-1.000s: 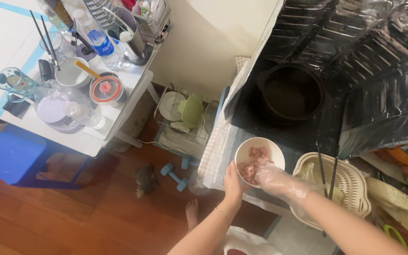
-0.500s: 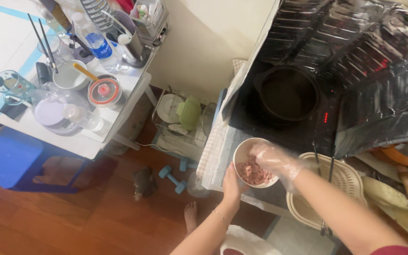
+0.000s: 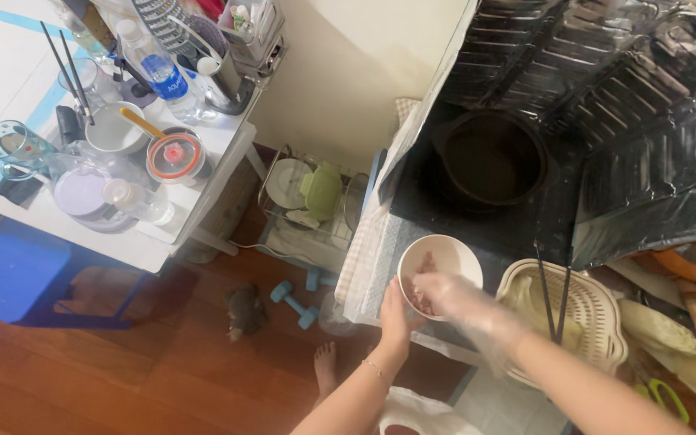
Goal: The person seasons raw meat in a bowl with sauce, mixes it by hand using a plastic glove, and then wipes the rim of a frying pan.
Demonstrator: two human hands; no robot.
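Note:
A white bowl (image 3: 453, 251) with pink minced meat (image 3: 423, 298) stands on the counter in front of a black stovetop. My left hand (image 3: 395, 314) grips the bowl's near left rim. My right hand (image 3: 449, 296), in a clear plastic glove, reaches into the bowl's near side and presses into the meat, hiding most of it. A black pot (image 3: 490, 159) sits on the stove behind the bowl.
A cream colander (image 3: 598, 314) with vegetables and black chopsticks (image 3: 553, 300) lies right of the bowl. Foil splash guards (image 3: 646, 121) surround the stove. A cluttered white table (image 3: 155, 246) stands at left, a dish rack (image 3: 316, 197) and blue dumbbells (image 3: 297, 302) on the wooden floor below.
My gloved right hand went from the bowl's near side to its far rim, then back down to the near side, into the meat. My left hand stayed on the rim.

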